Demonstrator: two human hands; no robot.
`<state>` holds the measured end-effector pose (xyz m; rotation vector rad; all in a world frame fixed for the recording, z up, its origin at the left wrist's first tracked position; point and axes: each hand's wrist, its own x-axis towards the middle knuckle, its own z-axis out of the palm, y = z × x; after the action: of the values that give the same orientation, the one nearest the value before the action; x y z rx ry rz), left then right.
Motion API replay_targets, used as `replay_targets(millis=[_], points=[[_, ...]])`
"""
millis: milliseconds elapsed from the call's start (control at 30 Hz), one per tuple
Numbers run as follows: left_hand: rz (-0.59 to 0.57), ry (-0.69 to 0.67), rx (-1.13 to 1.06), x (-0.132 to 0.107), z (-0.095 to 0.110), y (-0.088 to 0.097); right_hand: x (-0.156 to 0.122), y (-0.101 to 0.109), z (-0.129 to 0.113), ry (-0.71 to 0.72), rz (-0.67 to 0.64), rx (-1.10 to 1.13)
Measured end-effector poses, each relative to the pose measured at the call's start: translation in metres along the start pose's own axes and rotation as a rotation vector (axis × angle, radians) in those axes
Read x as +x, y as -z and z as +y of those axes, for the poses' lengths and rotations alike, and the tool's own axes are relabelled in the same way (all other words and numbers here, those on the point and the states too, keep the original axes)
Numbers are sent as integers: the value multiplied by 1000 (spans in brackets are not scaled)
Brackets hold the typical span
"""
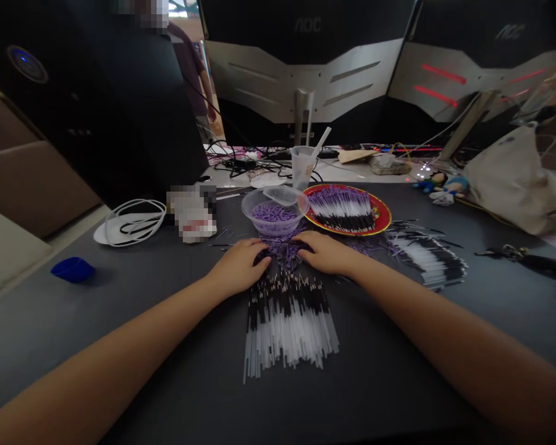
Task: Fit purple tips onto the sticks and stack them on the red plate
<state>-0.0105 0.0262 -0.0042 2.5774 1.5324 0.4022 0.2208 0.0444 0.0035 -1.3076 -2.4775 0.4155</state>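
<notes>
A loose pile of small purple caps (283, 249) lies on the dark desk between my two hands. My left hand (241, 264) rests at the pile's left side, thumb and fingers apart. At the right side of the pile is my right hand (323, 252), its thumb and fingertips also apart and touching the caps. Just below is a fanned bundle of thin white sticks with black ends (291, 327), the black ends towards the caps. Behind my hands stands a clear plastic bowl (250, 210) with more purple caps in it. Some fingertips are hidden among the caps.
A red plate (383, 217) bears capped sticks, with more sticks (430, 259) on the desk beside it. A plastic cup (301, 167) stands behind the bowl. At left are a blue cup-like object (73, 269) and a coiled white cable (136, 222). Monitors (306, 68) line the back.
</notes>
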Motion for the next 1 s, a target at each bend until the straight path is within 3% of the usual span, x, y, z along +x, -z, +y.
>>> replay_targets(millis=[200,433,633,767,867,933,1000], points=[[-1,-95,-89,-8,5,14,-14,2,-9,151,71,79],[33,-61,-74,-7,4,19,-18,7,-2,122,170,3],[52,-147,-63,-1,8,13,-21,11,-3,83,173,-52],[76,-131,-68,-4,13,20,-23,10,-8,168,214,-77],[-79,-189,-116,-15,26,40,-24,10,-12,275,174,-116],[-259,-323,-150,-26,38,55,-25,11,-13,317,130,-154],[-360,-474,-103,-37,50,66,-25,11,-13,335,79,-193]])
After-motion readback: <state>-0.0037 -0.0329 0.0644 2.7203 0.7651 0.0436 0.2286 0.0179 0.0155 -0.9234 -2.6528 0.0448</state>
